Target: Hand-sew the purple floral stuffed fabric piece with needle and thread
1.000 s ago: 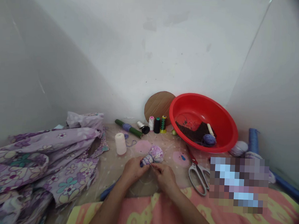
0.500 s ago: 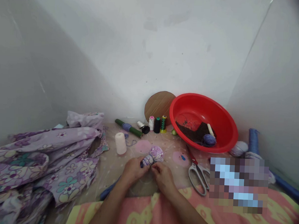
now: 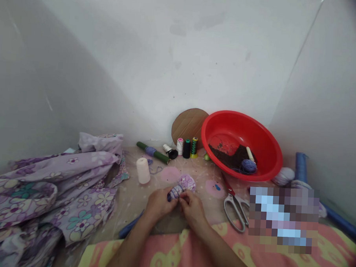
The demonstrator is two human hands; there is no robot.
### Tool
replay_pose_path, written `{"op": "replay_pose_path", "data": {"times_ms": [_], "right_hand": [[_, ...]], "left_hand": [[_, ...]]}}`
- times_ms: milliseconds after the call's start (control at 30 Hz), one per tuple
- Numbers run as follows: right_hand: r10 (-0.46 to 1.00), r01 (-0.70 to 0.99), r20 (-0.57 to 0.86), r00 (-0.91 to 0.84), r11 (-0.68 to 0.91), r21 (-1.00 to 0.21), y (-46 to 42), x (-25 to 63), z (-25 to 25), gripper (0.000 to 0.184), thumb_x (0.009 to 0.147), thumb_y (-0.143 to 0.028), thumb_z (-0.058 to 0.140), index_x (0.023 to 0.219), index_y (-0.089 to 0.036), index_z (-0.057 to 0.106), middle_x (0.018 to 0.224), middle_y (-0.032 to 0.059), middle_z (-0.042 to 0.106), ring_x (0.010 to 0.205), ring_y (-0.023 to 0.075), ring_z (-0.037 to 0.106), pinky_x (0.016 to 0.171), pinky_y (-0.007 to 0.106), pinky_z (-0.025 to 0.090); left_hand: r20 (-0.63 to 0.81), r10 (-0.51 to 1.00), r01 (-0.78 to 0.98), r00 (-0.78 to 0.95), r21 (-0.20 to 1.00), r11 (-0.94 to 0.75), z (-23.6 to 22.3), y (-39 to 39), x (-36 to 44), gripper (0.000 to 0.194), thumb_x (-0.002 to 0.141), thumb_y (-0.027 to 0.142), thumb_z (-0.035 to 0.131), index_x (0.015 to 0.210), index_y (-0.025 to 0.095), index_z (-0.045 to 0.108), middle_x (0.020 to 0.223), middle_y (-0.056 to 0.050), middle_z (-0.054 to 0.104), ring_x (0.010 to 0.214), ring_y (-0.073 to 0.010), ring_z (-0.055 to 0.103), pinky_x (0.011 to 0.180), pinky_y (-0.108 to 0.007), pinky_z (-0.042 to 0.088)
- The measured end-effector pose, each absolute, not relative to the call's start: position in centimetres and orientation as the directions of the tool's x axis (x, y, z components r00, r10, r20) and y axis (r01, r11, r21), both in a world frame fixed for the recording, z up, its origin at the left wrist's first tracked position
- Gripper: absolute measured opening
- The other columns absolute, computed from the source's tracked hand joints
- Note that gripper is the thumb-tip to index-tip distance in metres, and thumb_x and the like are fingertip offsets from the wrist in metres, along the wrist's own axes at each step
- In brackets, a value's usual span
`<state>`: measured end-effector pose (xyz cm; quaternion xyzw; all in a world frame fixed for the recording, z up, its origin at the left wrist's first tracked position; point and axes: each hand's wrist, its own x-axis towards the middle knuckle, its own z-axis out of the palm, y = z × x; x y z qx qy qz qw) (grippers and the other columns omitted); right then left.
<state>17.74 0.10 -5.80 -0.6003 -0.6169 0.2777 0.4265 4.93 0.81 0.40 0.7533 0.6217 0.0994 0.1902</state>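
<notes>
A: what's happening at the bottom middle of the frame?

B: a lilac floral cloth bundle [image 3: 186, 186], soft and stuffed-looking, round on top with a blue-wrapped neck; the left hand [image 3: 159, 205] has its grip clamped on that neck, and the right hand [image 3: 194, 209] pinches in right beside it, fingertips together on the cloth; anything finer held there is too small to tell.

A: and that container, right of centre?

B: a glossy red plastic basin [image 3: 271, 153], round and deep; inside sit a dark brown scrap [image 3: 228, 157], a purple yarn ball [image 3: 248, 166] and a pale spool [image 3: 250, 153].

A: what else?

B: thread cones [image 3: 186, 149] stand in a row just left of the basin, in front of a corrugated cardboard round [image 3: 188, 124]; silver-handled scissors [image 3: 235, 210] lie lower right; crumpled floral fabric [image 3: 54, 187] heaps along the left.
</notes>
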Motion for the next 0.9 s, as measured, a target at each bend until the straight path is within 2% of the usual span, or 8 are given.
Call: {"op": "replay_pose_path", "data": {"times_ms": [167, 233, 333, 433, 500, 633, 733, 900], "right_hand": [[0.968, 0.411, 0.251, -0.001, 0.229, -0.882, -0.1, 17.6, -4.9, 0.022, 0.064, -0.012, 0.038, 0.080, -0.019, 0.051, 0.066, -0.0006, 0.058, 0.063, 0.0133, 0.054, 0.056, 0.022, 0.040], [0.960, 0.434, 0.279, -0.034, 0.266, -0.861, -0.3, 17.7, -4.4, 0.024, 0.062, -0.011, 0.038, 0.081, -0.018, 0.050, 0.071, 0.0000, 0.058, 0.067, 0.0136, 0.054, 0.059, 0.023, 0.040], [0.958, 0.585, 0.283, -0.045, 0.255, -0.770, -0.8, 18.1, -3.6, 0.027, 0.062, -0.010, 0.038, 0.085, -0.019, 0.052, 0.076, 0.0015, 0.060, 0.073, 0.0156, 0.054, 0.063, 0.024, 0.039], [0.952, 0.764, 0.307, -0.008, 0.204, -0.612, -1.2, 18.6, -2.9, 0.027, 0.068, -0.013, 0.038, 0.088, -0.019, 0.054, 0.073, 0.0031, 0.060, 0.068, 0.0171, 0.054, 0.060, 0.026, 0.037], [0.921, 0.827, 0.389, 0.000, 0.219, -0.517, -1.4, 18.9, -2.5, 0.027, 0.071, -0.015, 0.036, 0.090, -0.019, 0.054, 0.075, 0.0043, 0.060, 0.068, 0.0168, 0.054, 0.061, 0.026, 0.036], [0.830, 0.874, 0.553, -0.073, 0.321, -0.366, -1.5, 19.0, -1.7, 0.027, 0.075, -0.017, 0.038, 0.094, -0.021, 0.057, 0.086, 0.0062, 0.055, 0.080, 0.0182, 0.048, 0.067, 0.028, 0.034], [0.810, 0.889, 0.576, -0.113, 0.341, -0.306, -1.4, 18.6, -1.2, 0.022, 0.075, -0.021, 0.042, 0.089, -0.023, 0.059, 0.088, 0.0060, 0.053, 0.085, 0.0204, 0.043, 0.073, 0.033, 0.032], [0.794, 0.868, 0.589, -0.152, 0.393, -0.305, -1.0, 18.0, -0.8, 0.015, 0.074, -0.023, 0.047, 0.080, -0.023, 0.061, 0.096, 0.0053, 0.050, 0.098, 0.0214, 0.035, 0.087, 0.039, 0.023]], "left_hand": [[-0.043, 0.971, 0.908, 0.236, 0.366, -0.204, -0.1, 0.8, 4.9, 0.036, 0.070, 0.039, 0.042, 0.102, 0.025, 0.054, 0.092, -0.003, 0.062, 0.084, -0.0176, 0.054, 0.067, -0.021, 0.035], [-0.022, 0.968, 0.908, 0.248, 0.353, -0.225, -0.2, 0.8, 4.8, 0.035, 0.070, 0.038, 0.042, 0.101, 0.026, 0.054, 0.091, -0.002, 0.062, 0.083, -0.0179, 0.055, 0.066, -0.022, 0.036], [-0.014, 0.967, 0.906, 0.254, 0.354, -0.233, -0.1, 0.6, 4.9, 0.035, 0.070, 0.036, 0.042, 0.102, 0.027, 0.053, 0.092, -0.002, 0.062, 0.084, -0.0180, 0.055, 0.067, -0.022, 0.036], [-0.039, 0.969, 0.904, 0.242, 0.371, -0.211, 0.2, 0.5, 4.9, 0.036, 0.071, 0.037, 0.041, 0.103, 0.025, 0.053, 0.094, -0.002, 0.061, 0.086, -0.0175, 0.054, 0.070, -0.022, 0.036], [-0.054, 0.970, 0.905, 0.235, 0.377, -0.198, 0.2, 0.5, 5.0, 0.037, 0.071, 0.037, 0.041, 0.104, 0.025, 0.052, 0.095, -0.003, 0.061, 0.086, -0.0176, 0.054, 0.071, -0.023, 0.036], [-0.022, 0.969, 0.903, 0.246, 0.368, -0.221, -0.1, 0.5, 5.0, 0.038, 0.070, 0.035, 0.042, 0.105, 0.025, 0.051, 0.097, -0.003, 0.061, 0.087, -0.0181, 0.054, 0.071, -0.023, 0.036], [0.027, 0.967, 0.906, 0.252, 0.346, -0.246, -0.6, 0.5, 5.0, 0.037, 0.072, 0.038, 0.038, 0.104, 0.026, 0.051, 0.093, -0.004, 0.062, 0.083, -0.0186, 0.055, 0.068, -0.024, 0.036], [0.058, 0.973, 0.931, 0.223, 0.283, -0.230, -1.2, 0.3, 5.3, 0.038, 0.073, 0.044, 0.035, 0.102, 0.026, 0.052, 0.087, -0.005, 0.062, 0.079, -0.0190, 0.056, 0.064, -0.024, 0.036]]}}
